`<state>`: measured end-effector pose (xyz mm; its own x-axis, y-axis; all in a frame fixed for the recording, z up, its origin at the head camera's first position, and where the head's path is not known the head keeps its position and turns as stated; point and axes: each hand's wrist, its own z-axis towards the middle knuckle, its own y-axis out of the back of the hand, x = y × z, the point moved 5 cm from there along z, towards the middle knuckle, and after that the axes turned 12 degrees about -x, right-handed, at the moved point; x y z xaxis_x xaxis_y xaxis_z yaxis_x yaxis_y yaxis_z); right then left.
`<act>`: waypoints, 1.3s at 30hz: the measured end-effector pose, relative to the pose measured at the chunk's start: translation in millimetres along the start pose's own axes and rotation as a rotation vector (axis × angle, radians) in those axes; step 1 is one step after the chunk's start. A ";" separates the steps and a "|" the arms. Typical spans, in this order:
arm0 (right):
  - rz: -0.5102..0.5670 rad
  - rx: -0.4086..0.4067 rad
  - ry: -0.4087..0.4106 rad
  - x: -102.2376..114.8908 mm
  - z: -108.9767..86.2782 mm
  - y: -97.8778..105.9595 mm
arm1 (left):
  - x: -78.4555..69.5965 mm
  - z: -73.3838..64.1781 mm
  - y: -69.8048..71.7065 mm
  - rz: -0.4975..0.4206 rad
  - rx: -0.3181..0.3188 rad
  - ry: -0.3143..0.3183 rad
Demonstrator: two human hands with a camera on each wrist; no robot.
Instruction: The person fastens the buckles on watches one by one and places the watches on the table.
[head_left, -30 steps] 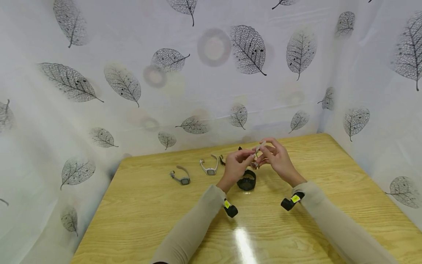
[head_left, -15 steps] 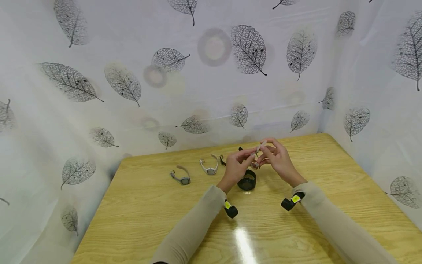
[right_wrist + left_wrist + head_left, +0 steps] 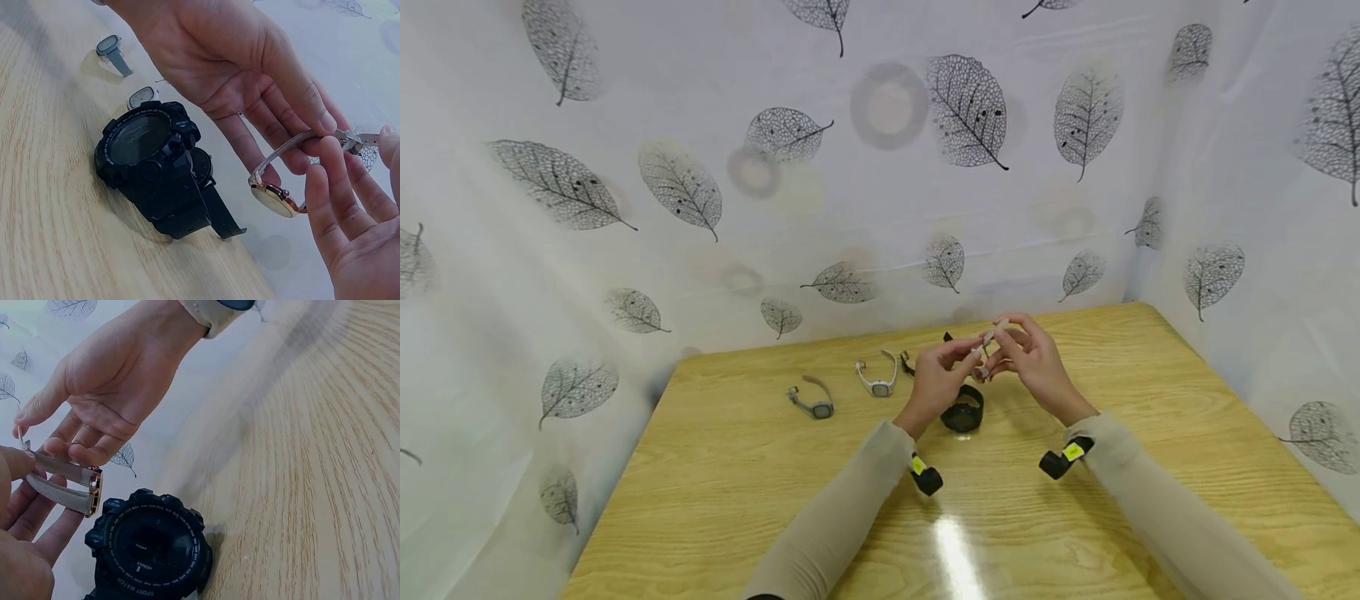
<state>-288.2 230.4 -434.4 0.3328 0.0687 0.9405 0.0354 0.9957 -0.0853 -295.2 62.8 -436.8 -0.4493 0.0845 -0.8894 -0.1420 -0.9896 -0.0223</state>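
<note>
Both hands hold a wristwatch [image 3: 273,200] with a rose-gold case and a pale strap, above the table. My left hand [image 3: 936,379] pinches one part of the strap between thumb and fingers. My right hand [image 3: 1033,367] pinches the strap end near the metal buckle [image 3: 353,142]. In the left wrist view the strap [image 3: 59,494] forms a narrow loop with the case hanging at its side. Fingers partly cover the buckle, so whether it is fastened cannot be told. Just below the hands stands a chunky black sport watch [image 3: 962,412].
A white watch [image 3: 880,388] and a grey watch [image 3: 822,410] lie on the wooden table [image 3: 737,492] to the left. Another black watch [image 3: 201,165] sits behind the sport watch, partly hidden. A leaf-print curtain [image 3: 700,108] surrounds the back and sides.
Both hands keep nearly the same place. The fingertips and the strap end in the right hand shift very slightly.
</note>
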 end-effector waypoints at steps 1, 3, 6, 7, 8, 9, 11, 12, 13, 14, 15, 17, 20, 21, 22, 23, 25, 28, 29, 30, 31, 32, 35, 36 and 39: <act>0.002 0.000 0.003 0.3 -0.1 0.1 | 0.2 0.0 -0.1 -0.002 0.001 0.003; 0.008 0.002 0.007 0.7 -0.2 0.4 | 0.1 0.1 -0.3 -0.004 0.002 0.006; 0.023 0.006 0.010 0.4 -0.1 0.8 | -0.8 -0.1 -1.0 -0.010 0.008 0.008; 0.029 0.009 0.010 0.1 -0.1 1.0 | -0.9 -0.1 -1.2 -0.009 0.009 0.007; 0.037 0.010 0.011 -0.2 -0.1 1.1 | -1.0 -0.1 -1.3 -0.002 0.008 0.001; 0.044 0.011 0.012 -0.4 -0.2 1.4 | -1.8 -0.1 -1.6 -0.002 0.009 -0.006; 0.057 0.014 0.016 -0.7 -0.4 2.1 | -4.0 -0.5 -1.7 0.010 0.010 -0.020; 0.062 0.015 0.018 -0.8 -0.5 2.4 | -5.8 -0.8 -1.8 0.023 0.010 -0.029; 0.066 0.016 0.018 -1.0 -0.5 2.6 | -8.4 -1.1 -1.8 0.019 0.013 -0.030; 0.066 0.017 0.018 -1.2 -0.6 3.0 | -11.5 -1.4 -1.6 0.017 0.011 -0.032; 0.065 0.019 0.014 -1.8 -0.7 3.2 | -15.3 -1.8 -1.3 0.007 0.011 -0.027; 0.060 0.024 -0.002 -3.3 -0.8 3.0 | -23.1 -2.8 -0.5 -0.007 0.009 -0.016; 0.055 0.030 -0.023 -5.9 -1.1 2.4 | -31.9 -3.9 0.7 0.012 -0.004 -0.021; 0.058 0.033 -0.026 -6.5 -1.2 2.0 | -33.2 -4.4 0.9 0.021 -0.006 -0.023; 0.059 0.033 -0.027 -6.8 -1.3 1.7 | -33.7 -5.1 1.2 0.036 -0.007 -0.024; 0.061 0.035 -0.024 -7.0 -1.3 1.6 | -33.8 -5.5 1.3 0.053 -0.010 -0.028; 0.060 0.036 -0.019 -7.1 -0.9 1.8 | -32.0 -5.9 1.3 0.061 -0.013 -0.028; 0.055 0.033 -0.020 -7.5 0.1 2.4 | -30.5 -6.2 1.0 0.031 -0.011 -0.020; 0.051 0.032 -0.023 -7.6 0.5 2.5 | -29.6 -5.9 0.7 0.020 -0.009 -0.021; 0.048 0.031 -0.025 -7.7 0.7 2.5 | -28.1 -5.5 0.4 0.011 -0.004 -0.021; 0.046 0.030 -0.027 -7.5 0.8 2.4 | -25.4 -5.1 0.1 0.005 -0.001 -0.019; 0.044 0.030 -0.028 -7.3 0.7 2.2 | -23.2 -4.5 0.0 0.007 0.001 -0.020; 0.044 0.032 -0.036 -6.8 0.3 1.3 | -10.8 -3.0 -0.2 0.008 0.008 -0.018; 0.044 0.034 -0.038 -7.0 0.1 1.0 | -6.6 -2.7 -0.2 0.006 0.008 -0.017; 0.046 0.043 -0.047 -8.8 -0.2 0.5 | 2.6 -2.6 0.2 0.005 0.006 -0.011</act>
<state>-291.0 230.3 -442.8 0.2886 0.1162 0.9504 -0.0197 0.9931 -0.1154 -294.1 62.5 -440.4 -0.4598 0.0808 -0.8844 -0.1453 -0.9893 -0.0149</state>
